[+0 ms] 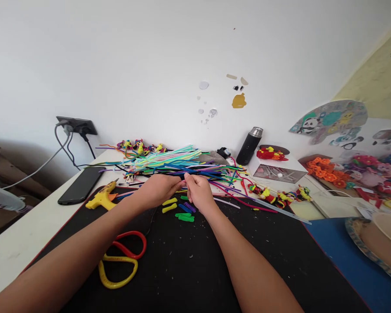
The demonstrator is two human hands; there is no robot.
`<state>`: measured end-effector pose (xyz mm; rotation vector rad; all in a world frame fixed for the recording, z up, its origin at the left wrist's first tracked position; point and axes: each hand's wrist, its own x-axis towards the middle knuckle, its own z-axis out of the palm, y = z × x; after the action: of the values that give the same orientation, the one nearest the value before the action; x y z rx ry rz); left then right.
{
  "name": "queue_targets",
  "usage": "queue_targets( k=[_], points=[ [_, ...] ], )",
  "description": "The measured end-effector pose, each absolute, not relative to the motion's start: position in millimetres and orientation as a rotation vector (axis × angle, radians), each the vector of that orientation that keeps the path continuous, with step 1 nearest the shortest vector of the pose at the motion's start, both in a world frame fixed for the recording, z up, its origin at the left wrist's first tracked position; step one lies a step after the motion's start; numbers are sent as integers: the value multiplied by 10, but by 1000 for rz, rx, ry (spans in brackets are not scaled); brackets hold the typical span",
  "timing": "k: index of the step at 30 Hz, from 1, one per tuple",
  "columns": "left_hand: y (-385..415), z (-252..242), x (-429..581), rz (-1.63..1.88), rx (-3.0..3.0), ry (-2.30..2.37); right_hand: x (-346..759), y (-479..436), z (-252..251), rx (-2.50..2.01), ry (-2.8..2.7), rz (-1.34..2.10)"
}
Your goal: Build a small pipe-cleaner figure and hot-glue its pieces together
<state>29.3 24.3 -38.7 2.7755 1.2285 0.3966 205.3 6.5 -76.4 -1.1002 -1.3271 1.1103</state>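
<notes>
My left hand (160, 189) and my right hand (198, 191) meet fingertip to fingertip over the black mat (195, 269). Both are closed in a pinch; whatever sits between the fingers is too small or hidden to make out. Just below them lie short folded pieces of pipe cleaner: yellow ones (169, 208), green ones (184, 217) and blue and purple ones (187, 207). Behind the hands spreads a large pile of long pipe cleaners (172, 158) in many colours.
Scissors (118, 271) with red and yellow handles lie beneath my left forearm. A yellow glue gun (101, 198) and a phone (81, 186) are on the left. Small figures (285, 198), a black bottle (249, 147) and a white box (276, 167) stand right; a power socket (76, 125) is on the wall.
</notes>
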Motion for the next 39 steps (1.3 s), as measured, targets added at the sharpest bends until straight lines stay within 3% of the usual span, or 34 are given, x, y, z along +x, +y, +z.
queue_targets(
  k=[4, 9, 15, 20, 28, 35, 39],
  points=[
    [225, -371, 286, 602, 2901, 1208, 2049, 72, -779, -1070, -1288, 1124],
    [229, -396, 263, 500, 3027, 1104, 2030, 58, -766, -1063, -1253, 1187],
    [166, -272, 287, 620, 2619, 1113, 2048, 1, -679, -1009, -1315, 1273],
    [117, -145, 310, 541, 2118, 1007, 2081, -37, -658, -1041, -1493, 1077],
    [164, -296, 349, 495, 2573, 1351, 2099, 49, -791, -1153, -1554, 971],
    [216, -155, 209, 616, 2058, 1006, 2089, 67, -776, -1100, -1411, 1088],
    [202, -68, 155, 654, 2068, 1030, 2073, 65, -782, -1097, -1394, 1104]
  ],
)
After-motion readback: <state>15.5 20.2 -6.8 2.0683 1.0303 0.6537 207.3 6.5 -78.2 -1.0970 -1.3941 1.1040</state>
